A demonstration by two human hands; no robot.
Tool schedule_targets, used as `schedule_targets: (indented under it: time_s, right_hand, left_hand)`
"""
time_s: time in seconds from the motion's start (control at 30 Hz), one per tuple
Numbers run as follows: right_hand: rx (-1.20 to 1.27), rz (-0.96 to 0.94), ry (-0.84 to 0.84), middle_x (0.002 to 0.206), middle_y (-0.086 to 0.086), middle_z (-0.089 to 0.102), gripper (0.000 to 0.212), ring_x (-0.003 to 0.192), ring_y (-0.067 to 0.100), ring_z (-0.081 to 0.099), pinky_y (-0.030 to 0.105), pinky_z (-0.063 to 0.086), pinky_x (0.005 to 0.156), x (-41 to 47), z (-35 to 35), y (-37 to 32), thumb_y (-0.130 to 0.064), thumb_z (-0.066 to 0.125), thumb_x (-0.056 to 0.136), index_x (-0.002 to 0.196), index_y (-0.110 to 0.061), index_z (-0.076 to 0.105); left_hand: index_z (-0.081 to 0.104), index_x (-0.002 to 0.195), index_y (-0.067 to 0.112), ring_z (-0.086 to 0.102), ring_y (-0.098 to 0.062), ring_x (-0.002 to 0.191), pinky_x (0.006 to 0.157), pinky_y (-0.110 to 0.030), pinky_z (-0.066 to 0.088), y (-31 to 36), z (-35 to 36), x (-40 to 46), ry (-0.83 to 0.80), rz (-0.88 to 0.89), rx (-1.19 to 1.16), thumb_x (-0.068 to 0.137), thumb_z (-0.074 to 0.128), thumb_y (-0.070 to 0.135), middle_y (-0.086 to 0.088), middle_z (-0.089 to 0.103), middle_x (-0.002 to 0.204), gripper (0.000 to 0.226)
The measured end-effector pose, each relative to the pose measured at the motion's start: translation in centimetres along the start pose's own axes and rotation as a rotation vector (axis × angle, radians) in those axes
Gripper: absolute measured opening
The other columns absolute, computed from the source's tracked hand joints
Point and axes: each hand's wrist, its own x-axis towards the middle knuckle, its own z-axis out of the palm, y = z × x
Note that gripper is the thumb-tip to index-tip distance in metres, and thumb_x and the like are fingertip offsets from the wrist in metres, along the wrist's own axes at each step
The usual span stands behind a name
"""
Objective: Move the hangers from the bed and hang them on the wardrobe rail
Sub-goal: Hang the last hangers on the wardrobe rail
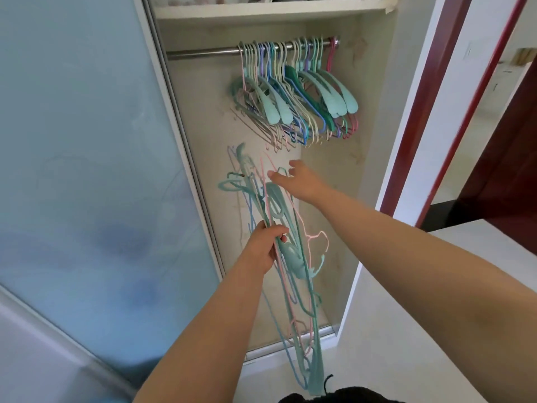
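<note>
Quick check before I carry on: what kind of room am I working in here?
Most likely a bedroom, at an open built-in wardrobe. A metal rail carries a row of hung hangers, a frosted sliding door is pushed to the left, and a red-framed doorway opens to the right.

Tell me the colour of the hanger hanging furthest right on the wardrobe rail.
Pink. The hanger furthest right on the rail shows best in the head view, beside the teal ones.

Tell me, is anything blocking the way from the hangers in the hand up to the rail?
Nothing visible blocks it. The bundle of teal, pink and blue plastic hangers sits below the silver metal rail, whose left stretch is bare; hung pastel hangers crowd the right.
</note>
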Motion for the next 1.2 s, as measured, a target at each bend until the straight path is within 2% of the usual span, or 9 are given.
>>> schedule_targets:
  time_s: [0.17, 0.27, 0.43, 0.57, 0.67, 0.8, 0.97, 1.07, 1.2]
  right_hand:
    - [-0.137, 0.01, -0.06, 0.146, 0.011, 0.038, 0.116, 0.123, 0.029, 0.049, 0.034, 0.046, 0.089, 1.0, 0.3, -1.3, -0.077, 0.06, 0.066, 0.149, -0.01, 0.015]
    - [-0.125, 0.001, -0.069, 0.126, 0.0, 0.04, 0.106, 0.106, 0.023, 0.05, 0.028, 0.045, 0.06, 0.7, 0.2, -1.6, -0.075, 0.058, 0.063, 0.143, -0.014, 0.025]
    - [-0.019, 0.044, -0.048, 0.107, -0.004, 0.048, 0.103, 0.085, 0.014, 0.052, 0.026, 0.045, 0.059, -0.5, -0.9, -1.3, -0.097, 0.035, 0.054, 0.121, -0.018, 0.042]
    - [0.113, 0.107, -0.128, 0.07, -0.002, 0.047, 0.078, 0.053, 0.015, 0.036, 0.025, 0.049, 0.057, -1.0, -2.5, -1.3, -0.096, 0.037, 0.053, 0.076, -0.023, 0.051]
    - [0.135, 0.05, -0.16, 0.057, -0.004, 0.048, 0.048, 0.044, 0.013, 0.037, 0.027, 0.048, 0.057, -1.8, -3.8, -0.9, -0.066, 0.051, 0.078, 0.065, -0.02, 0.048]
    - [-0.028, 0.016, -0.248, 0.068, 0.004, 0.065, 0.034, 0.062, 0.022, 0.051, 0.025, 0.049, 0.056, -3.6, -5.5, -1.1, -0.033, 0.035, 0.094, 0.081, -0.011, 0.058]
    - [-0.228, 0.129, -0.304, 0.103, 0.01, 0.07, 0.036, 0.082, 0.028, 0.057, 0.033, 0.052, 0.071, -5.7, -8.3, -0.8, -0.026, 0.03, 0.1, 0.102, -0.006, 0.06]
    - [-0.264, 0.176, -0.193, 0.092, 0.004, 0.066, 0.053, 0.069, 0.021, 0.057, 0.026, 0.045, 0.058, -6.5, -10.1, -0.1, -0.044, 0.021, 0.102, 0.101, -0.011, 0.062]
    - [-0.142, 0.169, 0.243, 0.069, 0.006, 0.06, 0.059, 0.049, 0.017, 0.047, 0.023, 0.034, 0.044, -6.0, -11.9, 1.4, -0.046, 0.019, 0.102, 0.094, -0.007, 0.063]
  left_hand:
    - [0.043, 0.075, 0.015, 0.046, -0.013, 0.05, 0.057, -0.026, 0.039, -0.6, -1.6, -1.2, -0.056, 0.032, 0.156, 0.081, 0.063, -0.004, 0.0, 0.045, 0.057, 0.028]
    - [0.05, 0.081, 0.016, 0.046, -0.012, 0.052, 0.059, -0.025, 0.042, -0.8, -2.6, -1.8, -0.109, 0.009, 0.072, 0.083, 0.073, 0.019, 0.003, 0.047, 0.059, 0.024]
    - [0.061, 0.078, 0.017, 0.05, -0.013, 0.052, 0.052, -0.025, 0.047, -1.5, -2.8, -3.1, -0.165, -0.082, -0.136, 0.07, 0.063, 0.059, 0.001, 0.05, 0.061, 0.043]
    - [0.056, 0.072, 0.015, 0.05, -0.015, 0.054, 0.061, -0.031, 0.041, -2.2, -2.6, -3.5, -0.062, -0.12, -0.106, 0.082, 0.071, 0.04, 0.0, 0.053, 0.061, 0.031]
    - [0.055, 0.068, 0.015, 0.05, -0.011, 0.041, 0.049, -0.026, 0.042, -2.4, -2.3, -3.3, 0.041, -0.114, -0.129, 0.088, 0.066, 0.025, 0.002, 0.053, 0.053, 0.025]
    - [0.056, 0.077, 0.012, 0.048, -0.007, 0.043, 0.043, -0.021, 0.037, -2.9, -2.4, -2.2, 0.184, -0.066, -0.119, 0.093, 0.057, 0.017, 0.0, 0.056, 0.069, 0.017]
    - [0.048, 0.082, 0.013, 0.047, -0.011, 0.049, 0.047, -0.025, 0.04, -4.1, -3.0, -1.2, 0.211, -0.02, -0.1, 0.095, 0.058, 0.021, -0.001, 0.051, 0.067, 0.018]
    - [0.048, 0.082, 0.013, 0.046, -0.013, 0.053, 0.051, -0.028, 0.039, -4.4, -3.4, -1.0, 0.248, 0.004, -0.079, 0.095, 0.059, 0.023, 0.0, 0.053, 0.067, 0.019]
    - [0.048, 0.076, 0.012, 0.043, -0.016, 0.052, 0.052, -0.031, 0.032, -4.4, -3.9, -0.7, 0.289, 0.012, 0.032, 0.092, 0.063, 0.02, -0.004, 0.049, 0.063, 0.022]
